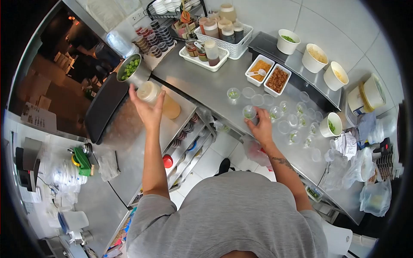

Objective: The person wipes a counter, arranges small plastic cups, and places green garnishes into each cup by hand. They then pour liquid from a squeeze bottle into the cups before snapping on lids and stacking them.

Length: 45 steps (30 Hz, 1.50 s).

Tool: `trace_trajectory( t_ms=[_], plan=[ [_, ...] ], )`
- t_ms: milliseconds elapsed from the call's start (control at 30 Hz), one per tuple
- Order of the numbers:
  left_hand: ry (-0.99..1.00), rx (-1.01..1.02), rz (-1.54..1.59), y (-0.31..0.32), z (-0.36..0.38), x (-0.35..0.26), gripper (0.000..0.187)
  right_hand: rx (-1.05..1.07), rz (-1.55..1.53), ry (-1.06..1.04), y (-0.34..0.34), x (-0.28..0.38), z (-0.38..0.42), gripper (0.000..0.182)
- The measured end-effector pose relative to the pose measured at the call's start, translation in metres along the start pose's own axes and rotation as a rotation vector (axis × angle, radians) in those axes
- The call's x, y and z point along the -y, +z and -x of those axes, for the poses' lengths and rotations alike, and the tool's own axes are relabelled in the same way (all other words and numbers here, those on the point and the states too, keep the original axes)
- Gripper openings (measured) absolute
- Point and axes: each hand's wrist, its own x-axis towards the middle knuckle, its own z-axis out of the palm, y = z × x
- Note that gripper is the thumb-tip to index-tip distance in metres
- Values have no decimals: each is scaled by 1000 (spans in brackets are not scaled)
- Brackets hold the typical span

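My left hand (148, 112) is wrapped round the upper part of a plastic bottle (172, 109), thumb on one side and fingers on the other. The bottle has a whitish top and holds a tan liquid; it overlaps the left counter's edge in this view. My right hand (260, 127) pinches the rim of a small clear plastic cup (249, 112) with a little chopped green in it. Several similar cups (275, 112) with chopped greens stand beside that hand on the steel counter (206, 92), among clear round lids (283, 127).
Two white tubs hold orange crumbs (261, 66) and brown bits (278, 80). White bowls (315, 58) line a raised shelf. A metal pot of limes (137, 75) stands beyond the bottle. Sauce bottles fill a white basket (241, 46). Plastic bags (375, 197) hang at the right.
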Motion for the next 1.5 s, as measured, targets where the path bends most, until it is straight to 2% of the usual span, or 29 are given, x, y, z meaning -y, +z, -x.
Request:
trace_trajectory(
  t_ms=[100,200,300,400,500,600,700,800,900,1200,1500],
  plan=[
    [-109,7,252,2,14,28,97,-13,25,-7,-1,-1,0,50],
    [-218,204,140,5,31,42,92,-13,27,5,-3,2,-1,51],
    [-328,322,234,7,25,32,84,-9,17,32,-3,5,0,52],
    [-273,636,289,7,18,3,77,-22,11,31,-4,6,-3,53],
    [-406,954,410,15,19,-39,78,-9,-18,42,-5,8,-1,53],
    [-376,1283,406,39,30,-48,81,-4,-1,25,-5,5,-2,53],
    [-381,1492,372,64,49,-43,84,-15,28,-6,-4,2,-1,54],
    [-392,1660,198,73,53,-49,81,-29,43,-28,-2,-1,-2,53],
    [-342,1746,116,80,55,-46,76,-41,41,-41,-1,-3,-2,53],
    [-758,1901,231,84,39,-56,69,43,-11,53,-4,1,-2,52],
    [-738,1897,196,84,36,-60,67,-15,35,-2,-2,1,-3,53]
  ],
)
